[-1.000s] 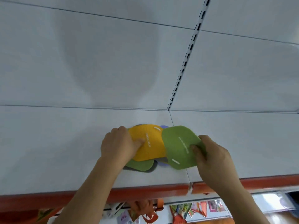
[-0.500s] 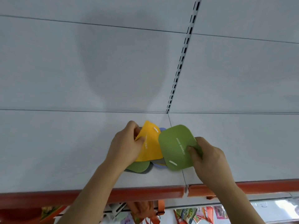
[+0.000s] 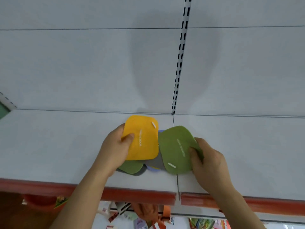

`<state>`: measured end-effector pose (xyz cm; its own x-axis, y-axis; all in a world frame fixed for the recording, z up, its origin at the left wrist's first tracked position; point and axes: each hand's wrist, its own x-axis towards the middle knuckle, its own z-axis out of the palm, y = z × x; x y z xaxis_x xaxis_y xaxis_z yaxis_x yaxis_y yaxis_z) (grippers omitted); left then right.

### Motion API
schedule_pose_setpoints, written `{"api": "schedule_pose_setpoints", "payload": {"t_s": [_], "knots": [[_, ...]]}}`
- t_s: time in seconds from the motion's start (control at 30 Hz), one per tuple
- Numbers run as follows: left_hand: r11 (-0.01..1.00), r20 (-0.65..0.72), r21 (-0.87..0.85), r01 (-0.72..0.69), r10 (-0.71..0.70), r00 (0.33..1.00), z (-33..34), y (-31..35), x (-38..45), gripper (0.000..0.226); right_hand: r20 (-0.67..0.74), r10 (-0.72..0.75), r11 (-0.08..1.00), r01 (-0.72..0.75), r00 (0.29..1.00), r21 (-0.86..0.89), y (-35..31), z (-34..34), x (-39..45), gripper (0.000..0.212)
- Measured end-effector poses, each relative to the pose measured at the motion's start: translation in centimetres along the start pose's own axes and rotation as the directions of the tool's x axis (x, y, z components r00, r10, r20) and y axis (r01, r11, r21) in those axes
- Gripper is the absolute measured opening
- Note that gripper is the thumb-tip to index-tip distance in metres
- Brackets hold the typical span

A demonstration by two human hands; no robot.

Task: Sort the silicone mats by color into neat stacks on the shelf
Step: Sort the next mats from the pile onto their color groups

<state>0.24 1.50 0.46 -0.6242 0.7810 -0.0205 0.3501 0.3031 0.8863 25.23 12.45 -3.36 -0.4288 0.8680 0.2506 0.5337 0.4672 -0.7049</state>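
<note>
White shelf (image 3: 66, 146) with a red front lip; mats sit in a loose heap near its middle, just left of the seam between two shelf panels.

Left to right: the left hand (image 3: 115, 149) pinches the yellow mat (image 3: 145, 139) by its left edge, thumb on top, fingers curled under. The mat is a rounded square, tilted up off the heap, with a white slot near its upper right corner and a line of pale lettering down the middle, too blurred to read. Forearm reaches up from lower left.

Beneath it a second green mat (image 3: 130, 167) lies flat, over a dark grey mat (image 3: 138, 174) showing only as a sliver. A grey mat (image 3: 156, 161) and a pale blue mat (image 3: 152, 170) peek out in the gap; how many lie there is hard to tell, possibly more.

Next, the green mat (image 3: 175, 151), same rounded shape, white slot near its lower edge and pale lettering. It overlaps the heap and crosses the panel seam. The right hand (image 3: 208, 159) grips its right edge, thumb pressed on top, fingers closed beneath. Forearm enters from lower right.
</note>
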Motion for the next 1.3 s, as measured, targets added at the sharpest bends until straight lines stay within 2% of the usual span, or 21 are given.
{"api": "schedule_pose_setpoints", "payload": {"t_s": [0.1,0.23,0.4,0.5,0.73,1.0,1.3], "knots": [[0.992,-0.01,-0.122,0.012,-0.013,1.0,0.3,0.6,-0.5,0.025,-0.002,0.085,0.99,-0.085,0.996,0.113,0.1,-1.0,-0.7,0.023],[0.986,0.0,-0.16,-0.044,0.045,0.999,2.3,2.1,-0.4,0.025,-0.07,0.183,0.969,-0.168,0.981,0.181,0.2,-3.6,-1.9,0.016],[0.977,0.111,-0.194,-0.092,0.115,0.987,5.8,3.9,-0.7,0.022,-0.197,0.287,0.953,-0.259,0.938,0.155,0.8,-7.3,-4.8,0.014],[0.974,0.167,-0.197,-0.115,0.149,0.975,8.4,5.0,-1.1,0.03,-0.285,0.328,0.944,-0.302,0.901,0.133,1.2,-9.6,-7.0,0.013],[0.966,0.373,-0.227,-0.123,0.203,0.905,16.0,8.8,-4.6,0.022,-0.454,0.418,0.9,-0.428,0.787,0.085,3.2,-15.0,-12.0,0.016],[0.949,0.482,-0.198,-0.245,0.312,0.818,26.2,15.4,-9.7,0.023,-0.581,0.474,0.861,-0.485,0.662,0.151,10.0,-22.5,-17.3,0.012],[0.944,0.51,-0.192,-0.268,0.329,0.795,41.2,23.5,-17.4,0.019,-0.618,0.471,0.855,-0.498,0.63,0.144,20.3,-35.4,-21.6,0.012]]}}
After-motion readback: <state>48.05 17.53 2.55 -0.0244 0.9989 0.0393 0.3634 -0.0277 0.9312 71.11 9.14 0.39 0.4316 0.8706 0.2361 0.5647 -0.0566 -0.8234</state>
